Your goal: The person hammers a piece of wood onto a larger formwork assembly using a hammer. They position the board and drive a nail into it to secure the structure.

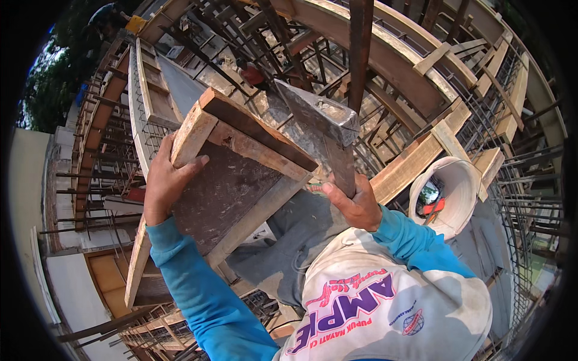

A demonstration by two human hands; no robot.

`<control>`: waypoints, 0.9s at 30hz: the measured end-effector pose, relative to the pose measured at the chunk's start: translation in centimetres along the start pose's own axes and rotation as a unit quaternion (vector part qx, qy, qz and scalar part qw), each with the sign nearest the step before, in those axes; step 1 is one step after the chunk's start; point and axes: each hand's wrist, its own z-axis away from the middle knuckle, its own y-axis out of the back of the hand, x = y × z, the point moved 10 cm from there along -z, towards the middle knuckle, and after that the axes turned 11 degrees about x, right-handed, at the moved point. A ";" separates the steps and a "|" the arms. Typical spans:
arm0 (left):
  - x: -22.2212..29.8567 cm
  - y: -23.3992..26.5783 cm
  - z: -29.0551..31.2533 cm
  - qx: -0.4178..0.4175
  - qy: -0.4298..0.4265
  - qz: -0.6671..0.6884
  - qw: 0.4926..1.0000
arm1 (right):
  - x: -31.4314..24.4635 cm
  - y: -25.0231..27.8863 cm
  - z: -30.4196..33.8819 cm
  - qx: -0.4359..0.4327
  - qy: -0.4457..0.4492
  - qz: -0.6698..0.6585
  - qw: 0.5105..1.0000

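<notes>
My left hand (170, 178) is closed around the left timber edge of a formwork panel (232, 189), its thumb lying over the frame. The panel is a dark brown sheet with worn wooden battens along its edges, held tilted above my legs. In my right hand (356, 203) is the handle of a hammer (342, 127), held upright. Its worn grey metal head is raised beside the panel's right corner and points to the far left. The hammer and the panel look apart. My fingers behind the panel are partly hidden.
A whitish bucket (453, 198) with a red-orange item inside stands to my right. Timber beams (406, 165), rebar cages (530, 204) and a dark post (361, 48) surround me. Far below is a person in red (251, 74); another person (108, 17) is at the far left.
</notes>
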 end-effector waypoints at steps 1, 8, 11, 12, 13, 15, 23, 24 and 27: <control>-0.2 -0.1 0.1 0.001 0.004 0.001 1.000 | -2.2 0.8 0.1 0.032 0.092 -0.017 0.995; 0.7 0.1 0.4 -0.003 -0.009 -0.019 1.000 | 8.1 -2.9 0.2 -0.012 -0.026 0.126 0.992; 1.2 0.4 0.6 -0.006 0.000 -0.029 1.000 | 8.4 -2.6 0.0 -0.022 -0.037 0.067 0.997; 1.3 0.5 0.7 -0.001 0.004 -0.032 0.999 | 9.3 -2.6 0.2 -0.051 -0.082 0.061 0.993; 0.9 0.3 1.1 -0.004 0.005 -0.031 0.999 | 9.8 -2.4 0.7 -0.050 -0.084 0.062 0.993; 1.1 0.7 1.4 0.013 -0.016 -0.062 0.998 | 9.1 -2.4 0.6 -0.053 -0.031 0.081 0.995; 1.0 0.2 1.3 -0.007 0.019 -0.034 0.999 | 0.1 -0.8 0.2 -0.038 0.130 0.047 0.990; 1.0 0.3 1.3 -0.003 0.021 -0.041 0.999 | 0.2 -0.9 0.4 -0.010 0.174 0.009 0.985; 1.8 0.7 1.6 0.020 -0.012 -0.032 0.999 | 4.5 -2.5 0.3 0.001 0.113 0.011 0.994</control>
